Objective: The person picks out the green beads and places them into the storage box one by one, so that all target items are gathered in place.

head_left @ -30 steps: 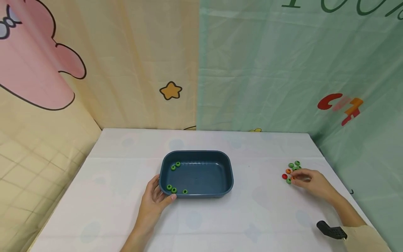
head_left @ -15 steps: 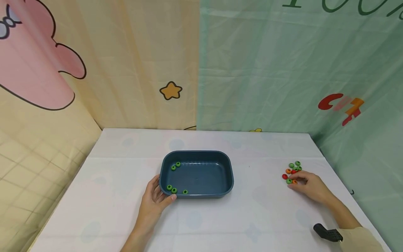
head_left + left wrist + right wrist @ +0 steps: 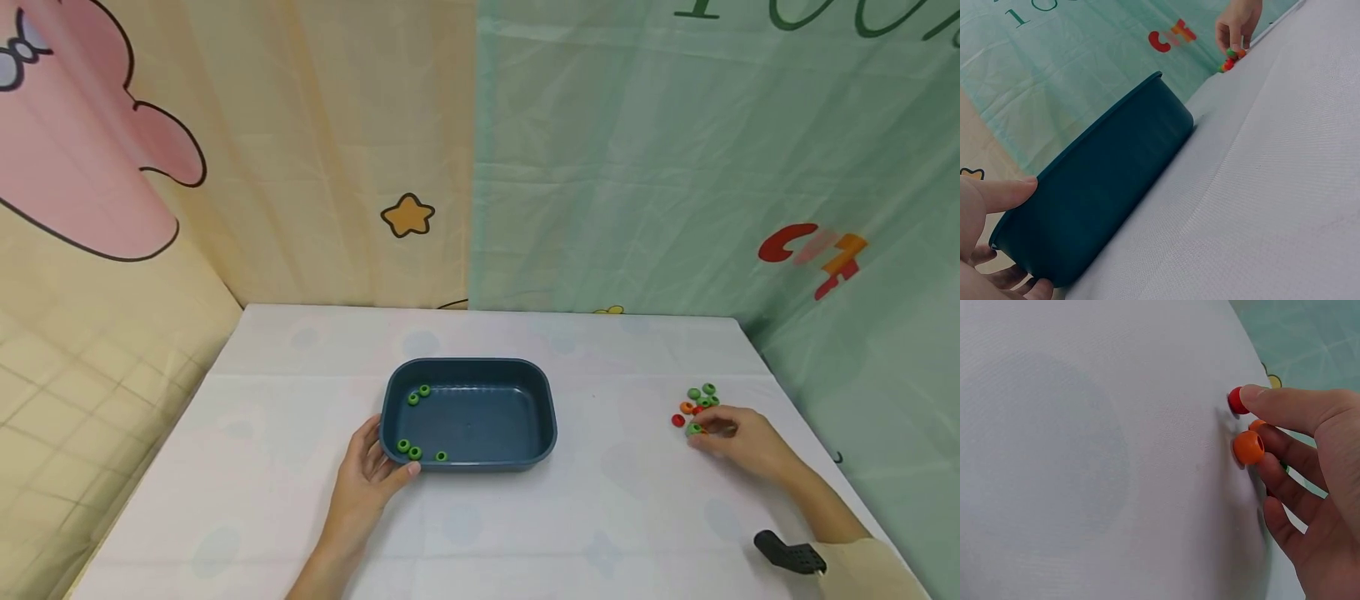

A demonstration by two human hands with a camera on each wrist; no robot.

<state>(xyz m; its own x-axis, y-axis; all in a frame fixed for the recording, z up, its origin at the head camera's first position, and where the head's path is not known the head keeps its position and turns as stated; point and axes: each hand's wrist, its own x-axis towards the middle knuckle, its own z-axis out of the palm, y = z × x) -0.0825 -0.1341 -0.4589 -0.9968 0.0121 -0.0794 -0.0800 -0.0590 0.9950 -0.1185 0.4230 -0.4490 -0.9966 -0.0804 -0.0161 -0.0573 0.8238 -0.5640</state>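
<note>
A dark blue rectangular tray (image 3: 480,467) stands on the table, with several green beads (image 3: 415,453) inside along its left part and front wall. My left hand (image 3: 365,483) holds its front left corner, thumb on the rim (image 3: 1088,134) and fingers against the outer side. At the right, my right hand (image 3: 746,442) pinches a green bead (image 3: 695,429) between thumb and fingertips, low over a small group of beads. Close by lie a red bead (image 3: 678,421) and an orange bead (image 3: 1248,447). The right wrist view does not clearly show the pinched bead, with the thumb in front.
More green beads (image 3: 708,389) lie behind the right hand, near the table's right edge. A white cloth covers the table (image 3: 600,517). Printed curtains (image 3: 600,167) hang along the back and sides. A black strap piece (image 3: 789,553) sticks out at the right sleeve.
My right hand has taken hold of a green bead at the front of the group and shifted it slightly right. The left hand and tray have stayed put.
</note>
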